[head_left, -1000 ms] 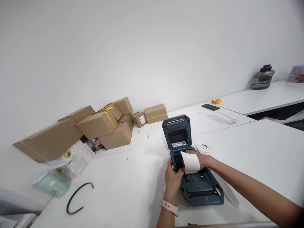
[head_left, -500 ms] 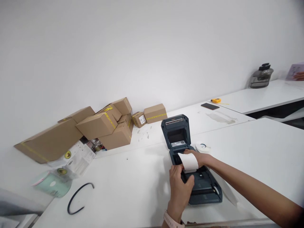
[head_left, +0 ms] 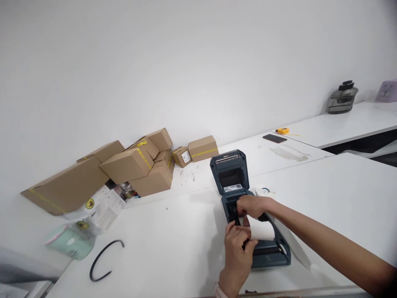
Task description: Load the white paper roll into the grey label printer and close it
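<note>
An opened dark label printer (head_left: 269, 258) stands on the white table, its lid (head_left: 231, 174) tipped back. Over its inside bends a white paper strip (head_left: 262, 230), curving toward the front. My left hand (head_left: 237, 250) is closed at the strip's left edge, thumb and fingers pinched around it. Deeper in the printer, behind the paper, is my right hand (head_left: 253, 205). Its fingers are curled down into the compartment, and what they grip is hidden. A white roll with a blue mark (head_left: 263, 191) lies just right of the printer.
Cardboard boxes (head_left: 127, 165) are stacked by the wall. Papers (head_left: 108, 207), a mint-green package (head_left: 71, 244) and a black cable (head_left: 98, 260) lie at left. Farther right are a phone (head_left: 274, 138), a yellow tape measure (head_left: 282, 130) and a dark jug (head_left: 343, 98).
The paper strip has tipped forward and right, toward the printer's front. My right hand has shifted left and curled into the compartment. My left fingers have closed in at the paper.
</note>
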Demonstrator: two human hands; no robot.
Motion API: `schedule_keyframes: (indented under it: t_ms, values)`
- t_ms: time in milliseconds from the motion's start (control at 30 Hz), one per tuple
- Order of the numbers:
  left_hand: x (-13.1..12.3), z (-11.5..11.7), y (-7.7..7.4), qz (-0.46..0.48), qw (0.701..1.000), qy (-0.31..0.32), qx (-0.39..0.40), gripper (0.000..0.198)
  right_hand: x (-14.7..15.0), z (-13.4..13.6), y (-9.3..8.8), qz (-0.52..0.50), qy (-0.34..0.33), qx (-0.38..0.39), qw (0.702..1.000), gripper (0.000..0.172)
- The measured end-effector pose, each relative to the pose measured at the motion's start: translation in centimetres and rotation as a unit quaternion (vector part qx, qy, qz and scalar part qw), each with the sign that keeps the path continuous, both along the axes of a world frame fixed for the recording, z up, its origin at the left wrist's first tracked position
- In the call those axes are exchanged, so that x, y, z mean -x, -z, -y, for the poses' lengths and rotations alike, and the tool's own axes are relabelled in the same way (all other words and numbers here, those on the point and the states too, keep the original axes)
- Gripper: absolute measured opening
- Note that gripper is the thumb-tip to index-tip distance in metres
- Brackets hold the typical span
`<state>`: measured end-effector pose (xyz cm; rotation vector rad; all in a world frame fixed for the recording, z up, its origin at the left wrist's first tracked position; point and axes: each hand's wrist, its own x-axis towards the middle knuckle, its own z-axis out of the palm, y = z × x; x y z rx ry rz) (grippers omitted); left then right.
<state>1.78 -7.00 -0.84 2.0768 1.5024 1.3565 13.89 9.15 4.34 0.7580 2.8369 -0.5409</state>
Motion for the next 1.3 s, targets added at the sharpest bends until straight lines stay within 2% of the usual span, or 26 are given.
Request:
schedule_keyframes:
  t_ms: [167, 367, 533, 633, 767, 800, 833, 867, 900, 933, 967, 1000, 1100, 1167, 1233, 1300]
  values:
    - [-0.2, 0.4, 1.3, -0.022, 0.997, 0.0, -0.072, 0.023, 0.1, 0.5, -0.4, 0.019, -0.016, -0.016, 1.0, 0.012]
    - [-1.3, 1.2, 2.1, -0.085, 0.97, -0.026, -0.228, 0.024, 0.1, 0.3, 0.2, 0.011, -0.011, -0.026, 1.0, 0.013]
    - [-2.3, 2.6, 2.5, -0.072, 0.968, -0.031, -0.239, 0.03, 0.1, 0.4, 0.2, -0.01, -0.013, -0.022, 1.0, 0.015]
    - [-2.5, 3.0, 2.3, -0.071, 0.964, -0.041, -0.252, 0.028, -0.5, 0.8, -1.0, -0.04, -0.007, -0.025, 0.999, 0.018]
    - [-2.5, 3.0, 1.6, -0.089, 0.956, -0.052, -0.274, 0.027, -2.0, 1.3, -4.7, -0.138, 0.012, -0.035, 0.99, 0.021]
    - [-2.4, 3.0, 1.5, -0.092, 0.955, -0.053, -0.277, 0.027, -2.3, 1.3, -5.9, -0.201, 0.03, -0.053, 0.978, 0.026]
    - [-2.3, 3.0, 1.3, -0.095, 0.955, -0.051, -0.278, 0.027, -2.6, 1.1, -7.2, -0.284, 0.057, -0.086, 0.953, 0.03]
    - [-2.2, 3.0, 1.1, -0.099, 0.955, -0.047, -0.277, 0.028, -2.8, 0.8, -8.4, -0.374, 0.094, -0.132, 0.913, 0.031]
    - [-2.1, 3.0, 0.9, -0.104, 0.955, -0.042, -0.275, 0.028, -2.8, 0.4, -9.5, -0.455, 0.135, -0.184, 0.861, 0.031]
    - [-2.0, 3.0, 0.8, -0.111, 0.956, -0.037, -0.271, 0.028, -2.8, -0.3, -10.5, -0.513, 0.174, -0.23, 0.808, 0.031]
    - [-1.8, 3.1, 0.8, -0.118, 0.956, -0.033, -0.267, 0.028, -2.7, -1.0, -11.3, -0.539, 0.209, -0.257, 0.774, 0.033]
    - [-1.7, 3.2, 0.7, -0.124, 0.956, -0.029, -0.264, 0.028, -2.6, -1.9, -11.9, -0.535, 0.236, -0.26, 0.768, 0.038]
    - [-1.6, 3.5, 1.0, -0.128, 0.953, -0.03, -0.273, 0.033, -1.9, -3.9, -12.7, -0.478, 0.254, -0.182, 0.821, 0.047]
    - [-1.8, 3.8, 1.4, -0.118, 0.947, -0.047, -0.294, 0.035, -1.6, -3.9, -12.3, -0.46, 0.245, -0.147, 0.841, 0.05]
    - [-2.2, 4.2, 1.7, -0.1, 0.942, -0.071, -0.313, 0.035, -1.8, -2.3, -11.1, -0.478, 0.243, -0.151, 0.831, 0.047]
    - [-2.7, 4.5, 2.1, -0.079, 0.94, -0.091, -0.32, 0.035, -2.4, 0.8, -9.1, -0.528, 0.221, -0.177, 0.801, 0.04]
